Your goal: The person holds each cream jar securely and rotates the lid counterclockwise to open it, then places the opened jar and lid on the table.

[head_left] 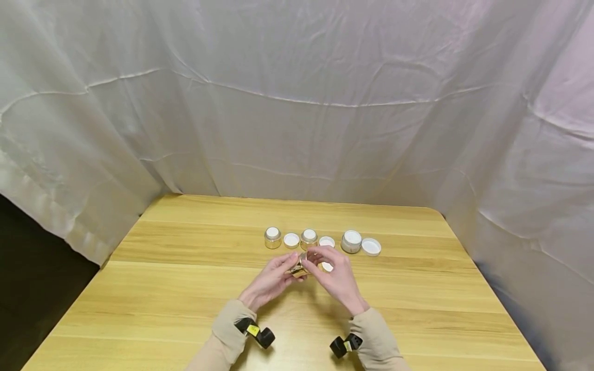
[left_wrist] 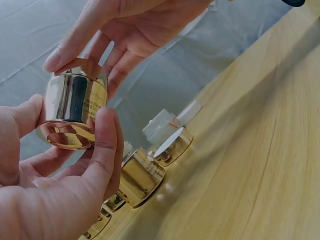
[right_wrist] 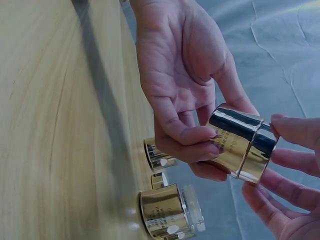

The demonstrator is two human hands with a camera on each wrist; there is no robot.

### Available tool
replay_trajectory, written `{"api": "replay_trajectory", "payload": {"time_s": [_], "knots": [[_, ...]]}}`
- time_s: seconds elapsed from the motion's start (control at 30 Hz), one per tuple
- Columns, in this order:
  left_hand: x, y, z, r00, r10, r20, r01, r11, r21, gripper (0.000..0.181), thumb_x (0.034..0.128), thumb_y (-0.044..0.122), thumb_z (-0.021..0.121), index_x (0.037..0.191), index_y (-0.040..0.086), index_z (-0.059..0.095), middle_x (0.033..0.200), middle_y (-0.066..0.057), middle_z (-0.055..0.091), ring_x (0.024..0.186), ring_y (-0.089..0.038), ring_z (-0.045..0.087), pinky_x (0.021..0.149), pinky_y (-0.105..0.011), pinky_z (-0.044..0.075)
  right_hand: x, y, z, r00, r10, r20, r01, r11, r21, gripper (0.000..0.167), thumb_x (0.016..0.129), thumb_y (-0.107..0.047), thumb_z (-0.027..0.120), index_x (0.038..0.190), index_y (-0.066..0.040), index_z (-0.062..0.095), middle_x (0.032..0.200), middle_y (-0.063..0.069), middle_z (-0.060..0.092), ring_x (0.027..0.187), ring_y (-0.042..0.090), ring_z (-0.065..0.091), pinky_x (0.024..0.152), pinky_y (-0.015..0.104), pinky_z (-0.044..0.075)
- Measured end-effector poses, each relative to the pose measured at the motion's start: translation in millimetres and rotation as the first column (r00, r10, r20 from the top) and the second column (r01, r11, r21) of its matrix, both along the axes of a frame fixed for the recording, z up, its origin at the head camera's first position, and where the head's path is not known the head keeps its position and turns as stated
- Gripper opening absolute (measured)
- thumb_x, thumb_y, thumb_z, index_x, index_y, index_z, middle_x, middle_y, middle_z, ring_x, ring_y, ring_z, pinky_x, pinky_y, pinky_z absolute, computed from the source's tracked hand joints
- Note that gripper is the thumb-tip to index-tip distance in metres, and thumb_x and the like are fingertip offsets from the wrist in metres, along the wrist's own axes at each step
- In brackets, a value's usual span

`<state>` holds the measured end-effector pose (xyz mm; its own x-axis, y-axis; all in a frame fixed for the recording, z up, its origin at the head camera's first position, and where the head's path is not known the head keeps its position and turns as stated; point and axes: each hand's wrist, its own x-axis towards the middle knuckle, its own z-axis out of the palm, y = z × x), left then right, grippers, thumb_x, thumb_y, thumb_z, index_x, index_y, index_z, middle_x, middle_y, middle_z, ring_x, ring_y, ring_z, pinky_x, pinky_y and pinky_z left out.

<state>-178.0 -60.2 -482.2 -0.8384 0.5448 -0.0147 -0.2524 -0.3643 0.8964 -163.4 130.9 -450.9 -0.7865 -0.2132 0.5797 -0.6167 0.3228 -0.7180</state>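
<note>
A shiny gold cosmetic jar [head_left: 299, 268] is held above the table between both hands. My left hand [head_left: 271, 281] grips its body with thumb and fingers, as the left wrist view also shows [left_wrist: 72, 102]. My right hand [head_left: 337, 275] curls thumb and fingertips around the jar's lid end. A seam between the gold lid [right_wrist: 262, 145] and the printed body shows in the right wrist view. The jar is tilted. Just beyond the right fingers, a white-lined lid [head_left: 327, 267] lies on the table, partly hidden.
Behind the hands stand a gold jar [head_left: 273, 239], an upturned lid [head_left: 291, 240], a second gold jar [head_left: 309, 238], another lid [head_left: 327, 241], a silvery jar [head_left: 351, 242] and its white lid [head_left: 371, 247]. The wooden table [head_left: 185, 288] ends at a hanging grey cloth [head_left: 297, 134].
</note>
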Motion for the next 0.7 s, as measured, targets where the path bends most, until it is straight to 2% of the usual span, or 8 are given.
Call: {"api": "replay_trajectory", "payload": {"time_s": [0.17, 0.33, 0.7], "knots": [[0.2, -1.6, 1.0, 1.0, 0.0, 0.007, 0.0, 1.0, 0.005, 0.029, 0.1084, 0.023, 0.044, 0.126, 0.007, 0.06, 0.115, 0.002, 0.064, 0.101, -0.008, 0.064, 0.093, -0.021, 0.056, 2.0, 0.6, 3.7, 0.999, 0.004, 0.044, -0.005, 1.0, 0.021, 0.028, 0.086, -0.009, 0.079, 0.111, 0.001, 0.072, 0.098, 0.016, 0.074, 0.086, 0.03, 0.073, 0.079, 0.04, 0.065], [0.0, -1.8, 1.6, 1.0, 0.003, 0.018, -0.003, 1.0, 0.021, 0.025, 0.108, 0.021, 0.045, 0.123, 0.01, 0.062, 0.114, 0.002, 0.065, 0.1, -0.007, 0.065, 0.092, -0.021, 0.056, 2.7, 0.5, 5.3, 0.996, 0.01, 0.084, -0.013, 0.999, 0.033, 0.028, 0.088, -0.01, 0.077, 0.113, 0.001, 0.071, 0.1, 0.015, 0.074, 0.087, 0.03, 0.073, 0.08, 0.04, 0.065], [-1.0, -0.5, -0.4, 1.0, -0.003, 0.01, 0.003, 1.0, 0.024, 0.027, 0.1079, 0.019, 0.045, 0.125, 0.006, 0.061, 0.114, 0.001, 0.064, 0.099, -0.008, 0.065, 0.09, -0.021, 0.057, 3.9, 3.1, 7.6, 0.999, 0.026, 0.029, -0.029, 0.995, 0.098, 0.031, 0.086, -0.005, 0.077, 0.115, 0.005, 0.071, 0.106, 0.018, 0.074, 0.085, 0.028, 0.074, 0.08, 0.031, 0.065]]}}
